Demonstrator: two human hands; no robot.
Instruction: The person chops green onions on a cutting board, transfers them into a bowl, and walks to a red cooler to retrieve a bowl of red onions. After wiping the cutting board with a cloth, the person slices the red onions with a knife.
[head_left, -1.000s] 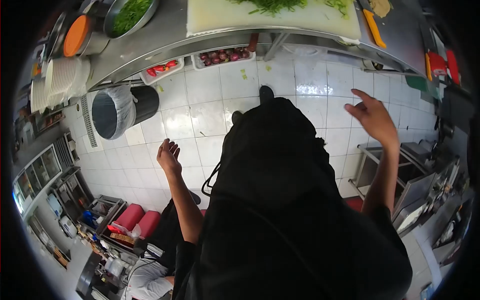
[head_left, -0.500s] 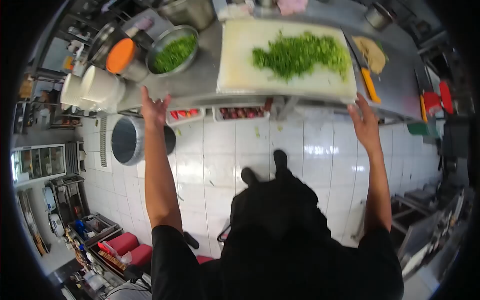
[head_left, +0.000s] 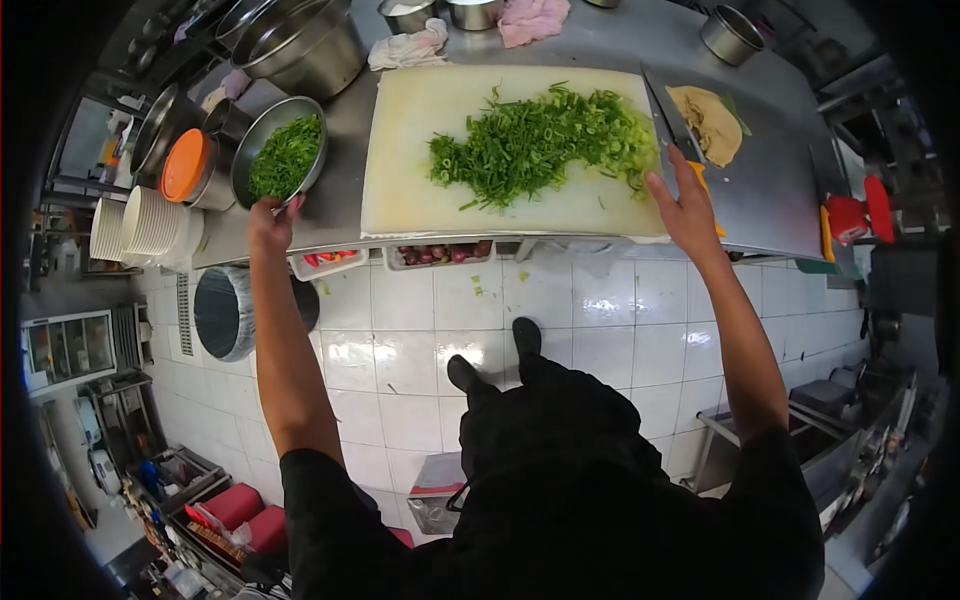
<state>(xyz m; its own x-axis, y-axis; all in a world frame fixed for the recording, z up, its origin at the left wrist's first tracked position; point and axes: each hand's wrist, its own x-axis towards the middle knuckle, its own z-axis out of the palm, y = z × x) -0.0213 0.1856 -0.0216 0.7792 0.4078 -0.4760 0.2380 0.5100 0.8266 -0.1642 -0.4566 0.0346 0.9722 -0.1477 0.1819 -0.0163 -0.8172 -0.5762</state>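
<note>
My left hand [head_left: 269,226] grips the near rim of a round metal bowl [head_left: 242,168], its fingers curled at the edge. Chopped green onions [head_left: 287,155] fill the bowl. To the right, a white cutting board [head_left: 405,140] carries a wide spread of more chopped green onions [head_left: 530,150]. By the board's right edge my right hand [head_left: 688,212] is held out, fingers extended and thumb apart, with nothing in it. Beside that hand lies a knife [head_left: 672,115], its yellow handle partly hidden behind the fingers.
An orange-lidded container [head_left: 186,165] and stacked white bowls [head_left: 148,225] stand left of the metal bowl. Behind are a large pot [head_left: 300,50] and cloths [head_left: 410,45]. A tan, flat piece [head_left: 710,125] lies right of the knife. Crates of red onions [head_left: 438,256] sit below the counter edge.
The view has moved closer to the counter. My left hand has gone from open in front of the counter to holding the bowl's rim. My right hand has moved up beside the knife.
</note>
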